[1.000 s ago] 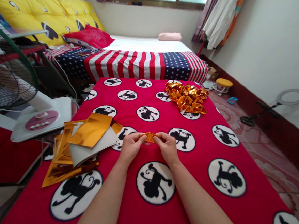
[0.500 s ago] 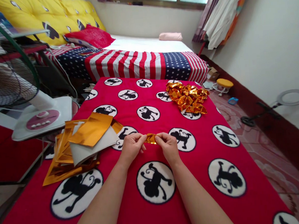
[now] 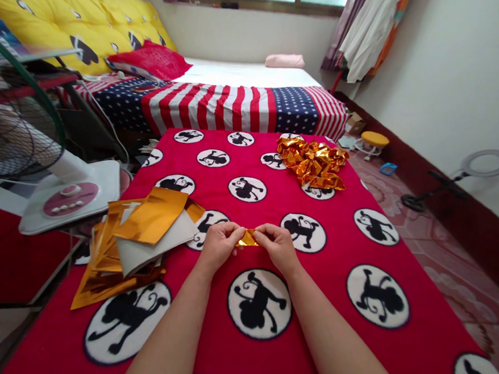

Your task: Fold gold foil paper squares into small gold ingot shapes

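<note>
Both my hands meet over the middle of a red blanket (image 3: 338, 226) printed with black monkeys in white circles. My left hand (image 3: 218, 247) and my right hand (image 3: 279, 246) each pinch one end of a small folded piece of gold foil paper (image 3: 247, 238), held just above the cloth. Most of the piece is hidden between my fingertips. A loose stack of gold foil sheets (image 3: 141, 231), some showing their white backs, lies to the left of my left hand. A heap of folded gold foil pieces (image 3: 314, 162) sits at the far right of the blanket.
A standing fan (image 3: 19, 140) with a white base is at the left edge. Behind the blanket is a bed with a stars-and-stripes cover (image 3: 226, 103), yellow cushions and a red pillow. On the tiled floor to the right stand a small yellow stool (image 3: 374, 139) and a ring light (image 3: 487, 163).
My fingertips have closed in on each other, so less of the gold piece shows between them. It has dropped slightly toward the cloth. Everything else is as before.
</note>
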Demonstrator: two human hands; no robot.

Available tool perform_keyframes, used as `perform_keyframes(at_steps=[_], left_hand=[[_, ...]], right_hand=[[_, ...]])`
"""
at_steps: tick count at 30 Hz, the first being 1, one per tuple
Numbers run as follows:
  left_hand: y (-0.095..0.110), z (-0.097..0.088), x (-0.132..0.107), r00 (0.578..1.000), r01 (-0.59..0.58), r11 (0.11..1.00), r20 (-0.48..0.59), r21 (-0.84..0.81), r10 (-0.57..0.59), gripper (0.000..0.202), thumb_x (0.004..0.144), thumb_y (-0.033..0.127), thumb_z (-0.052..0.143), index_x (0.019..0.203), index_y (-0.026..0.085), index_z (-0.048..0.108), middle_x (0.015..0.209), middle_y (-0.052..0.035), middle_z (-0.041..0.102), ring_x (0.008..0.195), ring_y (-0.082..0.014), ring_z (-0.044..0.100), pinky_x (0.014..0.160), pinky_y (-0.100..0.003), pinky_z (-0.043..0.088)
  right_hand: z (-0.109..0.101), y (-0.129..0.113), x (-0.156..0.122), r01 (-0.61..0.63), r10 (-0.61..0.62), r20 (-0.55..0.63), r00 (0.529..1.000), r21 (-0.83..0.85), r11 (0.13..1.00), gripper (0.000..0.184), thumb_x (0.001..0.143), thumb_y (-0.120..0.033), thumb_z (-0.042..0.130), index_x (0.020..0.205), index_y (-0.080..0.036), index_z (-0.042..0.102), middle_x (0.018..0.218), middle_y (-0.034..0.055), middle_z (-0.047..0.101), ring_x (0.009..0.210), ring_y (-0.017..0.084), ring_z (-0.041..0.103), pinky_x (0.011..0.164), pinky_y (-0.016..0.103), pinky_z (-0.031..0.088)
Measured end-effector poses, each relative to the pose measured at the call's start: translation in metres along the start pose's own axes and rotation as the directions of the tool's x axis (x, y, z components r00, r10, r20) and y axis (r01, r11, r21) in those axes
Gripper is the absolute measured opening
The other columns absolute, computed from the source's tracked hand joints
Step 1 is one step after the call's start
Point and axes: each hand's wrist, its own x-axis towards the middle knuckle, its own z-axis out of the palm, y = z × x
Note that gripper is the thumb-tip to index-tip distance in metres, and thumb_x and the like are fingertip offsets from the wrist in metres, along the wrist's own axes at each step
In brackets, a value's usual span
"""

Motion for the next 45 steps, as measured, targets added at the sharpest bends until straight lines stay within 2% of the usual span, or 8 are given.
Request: perform_keyframes(at_steps=[4,11,15,19,22,30,37,45], left_hand=[[-0.007,0.003,0.002,0.998,0.026,1.0,-0.059,0.002,-0.025,0.035,0.083,0.044,0.059,0.061,0.016,0.059,0.044,0.0033,0.056,0.034,-0.0075,0.046,0.037,-0.019,0.03],[-0.008,-0.011,0.004,0.999,0.034,0.968,0.013,-0.249,-0.032,0.048,0.079,0.045,0.067,0.115,0.013,0.061,0.05,0.0052,0.056,0.039,-0.0065,0.046,0.041,-0.016,0.032],[-0.005,-0.018,0.002,1.0,-0.029,0.96,-0.004,-0.279,0.029,0.044,0.078,0.046,0.067,0.108,0.013,0.066,0.065,0.0001,0.062,0.047,-0.0058,0.049,0.046,-0.017,0.036],[-0.007,-0.013,0.0,0.992,-0.117,0.98,0.023,-0.162,0.123,0.03,0.073,0.036,0.075,0.097,0.018,0.074,0.088,-0.0056,0.071,0.074,-0.0139,0.063,0.065,-0.022,0.049],[-0.012,-0.009,0.001,0.987,-0.158,0.986,-0.04,-0.042,0.157,0.019,0.074,0.035,0.073,0.084,0.018,0.077,0.082,-0.006,0.073,0.077,-0.0171,0.064,0.072,-0.025,0.05],[-0.012,-0.012,0.007,0.925,-0.292,0.955,-0.239,0.057,0.297,0.019,0.076,0.036,0.071,0.071,0.018,0.074,0.072,-0.0036,0.065,0.069,-0.0144,0.057,0.062,-0.023,0.044],[-0.014,-0.009,0.006,0.955,-0.192,0.981,-0.229,-0.004,0.186,0.024,0.078,0.039,0.068,0.075,0.016,0.07,0.064,-0.0009,0.063,0.055,-0.0108,0.053,0.055,-0.021,0.043],[-0.015,-0.007,0.005,0.95,-0.201,0.98,-0.24,0.011,0.198,0.023,0.076,0.036,0.071,0.084,0.015,0.072,0.079,-0.0051,0.07,0.069,-0.0136,0.062,0.062,-0.021,0.049]], right_hand=[[0.002,-0.002,0.001,0.004,-0.002,-0.031,1.0,0.083,0.997,0.02,0.08,-0.03,0.065,0.098,-0.02,0.067,0.058,-0.0066,0.05,0.052,0.009,0.041,0.052,0.021,0.033],[-0.005,0.0,0.007,-0.061,0.093,-0.146,0.985,0.21,0.976,0.019,0.072,-0.034,0.069,0.083,-0.018,0.067,0.059,-0.0042,0.056,0.05,0.008,0.043,0.049,0.022,0.034],[-0.007,0.0,0.008,-0.066,0.115,-0.182,0.977,0.254,0.965,0.019,0.07,-0.034,0.071,0.081,-0.018,0.067,0.057,-0.0047,0.055,0.048,0.008,0.041,0.047,0.021,0.032],[-0.007,-0.001,0.008,-0.09,0.137,-0.17,0.976,0.258,0.962,0.02,0.07,-0.034,0.071,0.081,-0.018,0.067,0.056,-0.0045,0.056,0.047,0.008,0.041,0.046,0.021,0.031],[-0.008,-0.001,0.008,-0.1,0.137,-0.151,0.979,0.23,0.968,0.022,0.071,-0.037,0.07,0.082,-0.018,0.066,0.058,-0.0036,0.057,0.048,0.008,0.042,0.045,0.021,0.03],[-0.008,-0.003,0.004,-0.021,0.032,-0.099,0.995,0.101,0.995,0.034,0.081,-0.049,0.063,0.074,-0.016,0.067,0.052,-0.0044,0.045,0.046,0.008,0.035,0.045,0.023,0.024],[-0.006,-0.004,0.002,-0.027,0.033,-0.129,0.991,0.051,0.998,0.03,0.081,-0.046,0.064,0.075,-0.017,0.07,0.054,-0.0035,0.049,0.048,0.009,0.038,0.046,0.024,0.028],[-0.006,-0.001,0.003,0.089,-0.102,-0.132,0.986,-0.097,0.991,0.021,0.086,-0.035,0.062,0.092,-0.02,0.075,0.07,0.0001,0.059,0.061,0.012,0.05,0.057,0.025,0.038]])
